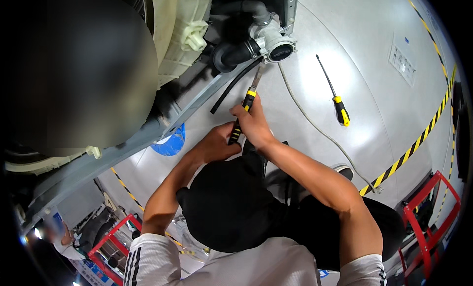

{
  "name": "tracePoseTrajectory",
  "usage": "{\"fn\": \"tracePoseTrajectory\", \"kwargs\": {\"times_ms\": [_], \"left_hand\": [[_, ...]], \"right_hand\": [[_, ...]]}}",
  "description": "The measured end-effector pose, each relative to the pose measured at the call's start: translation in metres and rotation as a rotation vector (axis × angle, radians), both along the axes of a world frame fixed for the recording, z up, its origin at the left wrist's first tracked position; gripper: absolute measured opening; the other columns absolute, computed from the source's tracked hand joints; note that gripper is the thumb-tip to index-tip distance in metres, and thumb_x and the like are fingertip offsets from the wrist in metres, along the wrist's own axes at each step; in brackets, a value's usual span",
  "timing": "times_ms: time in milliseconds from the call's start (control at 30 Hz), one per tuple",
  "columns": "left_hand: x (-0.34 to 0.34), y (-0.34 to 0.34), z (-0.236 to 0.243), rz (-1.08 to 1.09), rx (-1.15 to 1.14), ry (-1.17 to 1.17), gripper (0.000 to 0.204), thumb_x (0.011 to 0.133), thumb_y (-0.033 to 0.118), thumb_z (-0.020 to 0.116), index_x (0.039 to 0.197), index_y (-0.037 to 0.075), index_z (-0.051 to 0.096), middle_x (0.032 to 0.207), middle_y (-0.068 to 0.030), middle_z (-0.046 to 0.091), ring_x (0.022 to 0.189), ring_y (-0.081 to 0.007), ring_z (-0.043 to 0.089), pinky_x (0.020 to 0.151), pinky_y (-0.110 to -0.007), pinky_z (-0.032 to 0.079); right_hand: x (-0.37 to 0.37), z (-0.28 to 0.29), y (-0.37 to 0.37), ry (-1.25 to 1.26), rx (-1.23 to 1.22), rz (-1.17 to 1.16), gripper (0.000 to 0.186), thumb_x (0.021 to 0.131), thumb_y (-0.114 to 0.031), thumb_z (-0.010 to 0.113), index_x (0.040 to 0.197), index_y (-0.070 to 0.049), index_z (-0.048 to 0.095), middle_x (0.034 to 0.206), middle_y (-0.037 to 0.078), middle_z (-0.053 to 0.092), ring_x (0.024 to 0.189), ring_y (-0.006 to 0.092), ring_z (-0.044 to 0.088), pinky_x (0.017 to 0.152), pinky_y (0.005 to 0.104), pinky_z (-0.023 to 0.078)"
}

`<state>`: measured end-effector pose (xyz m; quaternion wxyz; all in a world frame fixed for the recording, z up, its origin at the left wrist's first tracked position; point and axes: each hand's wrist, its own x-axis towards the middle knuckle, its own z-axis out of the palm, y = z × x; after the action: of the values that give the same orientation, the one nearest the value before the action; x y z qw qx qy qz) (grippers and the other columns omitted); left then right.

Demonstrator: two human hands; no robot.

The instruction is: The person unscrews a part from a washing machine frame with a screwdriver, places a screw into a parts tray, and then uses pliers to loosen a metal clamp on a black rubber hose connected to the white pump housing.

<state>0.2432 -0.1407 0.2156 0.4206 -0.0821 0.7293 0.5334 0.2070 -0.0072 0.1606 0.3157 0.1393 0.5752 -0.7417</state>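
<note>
My right hand (254, 124) is closed around the middle of a black-and-yellow-handled tool (249, 97) with a flat metal front. At the rear end of that handle my left hand (215, 141) is closed too. The tool's tip reaches the underside of a whitish pump (271, 42) with a round black cap; whether it touches cannot be made out. A black corrugated hose (231, 55) and a grey hose (253, 9) are clamped to the pump. Beside the tool, a thin black tube (235, 86) hangs down from the pump.
An opened washing machine with a metal frame (189, 106) fills the upper left. A screwdriver (338, 104) lies on the floor at right. A grey cord (315, 124) runs toward striped tape (413, 150). Red stands (427, 227) flank me. Another person (64, 235) is at far left.
</note>
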Motion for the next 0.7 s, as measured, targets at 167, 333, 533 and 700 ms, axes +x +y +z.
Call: {"fn": "tracePoseTrajectory", "kwargs": {"times_ms": [167, 333, 533, 700], "left_hand": [[-0.008, -0.02, 0.016, 0.261, 0.187, -0.228, 0.021, 0.07, -0.001, 0.052, 0.089, -0.004, 0.059, 0.082, -0.0121, 0.062, 0.071, -0.0188, 0.062, 0.053, -0.026, 0.043], [-0.014, -0.048, 0.021, 0.342, 0.33, -0.298, 0.032, 0.054, 0.001, 0.048, 0.083, -0.006, 0.059, 0.073, -0.0126, 0.059, 0.061, -0.0192, 0.061, 0.053, -0.026, 0.044], [-0.033, -0.061, 0.022, 0.255, 0.356, -0.223, 0.023, 0.052, 0.003, 0.049, 0.07, -0.006, 0.059, 0.067, -0.0115, 0.057, 0.055, -0.0172, 0.049, 0.07, -0.034, 0.051], [-0.047, -0.062, 0.023, 0.053, 0.123, -0.126, 0.017, 0.057, 0.007, 0.051, 0.067, -0.003, 0.06, 0.071, -0.012, 0.061, 0.071, -0.0207, 0.059, 0.057, -0.026, 0.041]], "right_hand": [[0.003, 0.027, -0.009, -0.201, -0.168, -0.032, 0.039, 0.086, -0.032, 0.057, 0.107, -0.008, 0.035, 0.086, 0.009, 0.048, 0.069, 0.0149, 0.05, 0.053, 0.0294, 0.043], [0.002, 0.023, -0.017, 0.063, -0.072, -0.053, 0.063, 0.089, -0.057, 0.056, 0.11, -0.001, 0.038, 0.096, 0.009, 0.047, 0.095, 0.0161, 0.046, 0.088, 0.0293, 0.039], [-0.004, 0.012, -0.022, 0.064, -0.09, -0.08, 0.061, 0.087, -0.051, 0.063, 0.104, 0.002, 0.038, 0.094, 0.007, 0.048, 0.088, 0.0128, 0.047, 0.077, 0.0264, 0.042], [-0.015, 0.009, -0.027, 0.068, -0.06, -0.093, 0.066, 0.081, -0.053, 0.069, 0.098, 0.004, 0.04, 0.087, 0.008, 0.048, 0.079, 0.0113, 0.048, 0.067, 0.0266, 0.044]]}}
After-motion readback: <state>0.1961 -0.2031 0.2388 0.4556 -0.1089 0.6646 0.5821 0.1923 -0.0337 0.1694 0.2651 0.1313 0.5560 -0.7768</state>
